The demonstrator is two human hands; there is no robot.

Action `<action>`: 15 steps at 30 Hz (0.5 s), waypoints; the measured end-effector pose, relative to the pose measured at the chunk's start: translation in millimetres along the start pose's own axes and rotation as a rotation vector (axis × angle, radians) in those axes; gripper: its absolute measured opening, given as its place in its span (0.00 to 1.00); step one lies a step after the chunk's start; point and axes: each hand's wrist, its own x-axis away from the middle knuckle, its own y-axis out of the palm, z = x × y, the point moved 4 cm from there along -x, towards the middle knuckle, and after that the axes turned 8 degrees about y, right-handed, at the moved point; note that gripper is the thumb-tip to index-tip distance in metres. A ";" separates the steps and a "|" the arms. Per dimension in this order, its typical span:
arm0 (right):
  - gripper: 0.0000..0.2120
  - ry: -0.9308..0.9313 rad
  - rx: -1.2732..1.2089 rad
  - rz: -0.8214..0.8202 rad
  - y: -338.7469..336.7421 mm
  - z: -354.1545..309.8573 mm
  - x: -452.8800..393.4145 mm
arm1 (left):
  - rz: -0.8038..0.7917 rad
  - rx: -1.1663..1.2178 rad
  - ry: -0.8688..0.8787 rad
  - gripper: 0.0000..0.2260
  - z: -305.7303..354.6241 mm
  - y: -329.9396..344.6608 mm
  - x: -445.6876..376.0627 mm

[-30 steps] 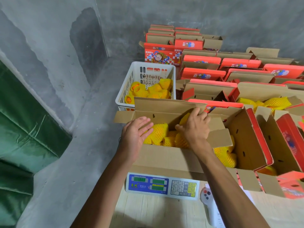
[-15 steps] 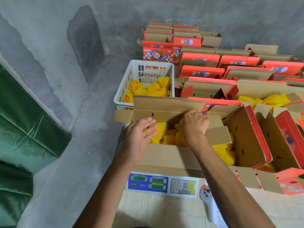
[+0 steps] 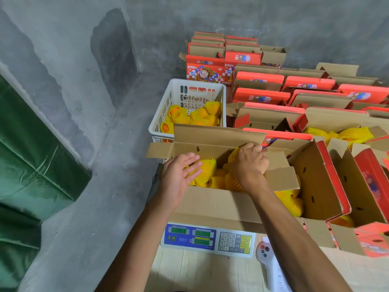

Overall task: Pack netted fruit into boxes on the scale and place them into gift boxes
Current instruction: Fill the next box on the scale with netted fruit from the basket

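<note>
Netted fruit (image 3: 207, 173), yellow foam mesh, lies piled inside open cardboard box (image 3: 212, 205) that sits on the scale (image 3: 208, 239) at the counter's (image 3: 200, 270) near edge. Left hand (image 3: 179, 178) flat on the leftmost netted piece, fingers (image 3: 190, 163) straight and spread slightly apart, palm down, not curled. Right hand (image 3: 250, 161) reaches deeper into the box, its fingers curled down at the far wall, under the raised back flap (image 3: 216, 135); what they clamp on cannot be told, tips hidden. Between the two hands more netted fruit shows. Just right of the right fingers a side flap (image 3: 280, 178) folds inward over the box. Right of that, an open red gift box (image 3: 324, 182) holds more netted fruit. Beyond the fingers, a white plastic crate (image 3: 166, 114) with netted fruit on the floor (image 3: 109, 186). Farther back and right, rows of red gift boxes (image 3: 263, 95), lids up. White handheld device (image 3: 268, 264) lies on the counter beside the scale. Green tarp (image 3: 31, 161) far left.
</note>
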 end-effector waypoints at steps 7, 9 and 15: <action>0.39 -0.113 -0.699 0.048 -30.2 22.2 19.1 | -0.008 -0.042 0.006 0.09 -2.8 3.0 -7.7; 0.35 -0.139 -0.861 0.011 -42.2 20.8 26.1 | -0.017 -0.066 0.006 0.10 -5.1 8.1 -6.6; 0.19 -0.258 -1.281 -0.366 -37.2 1.3 61.9 | -0.136 0.059 -0.090 0.16 -4.2 30.8 2.6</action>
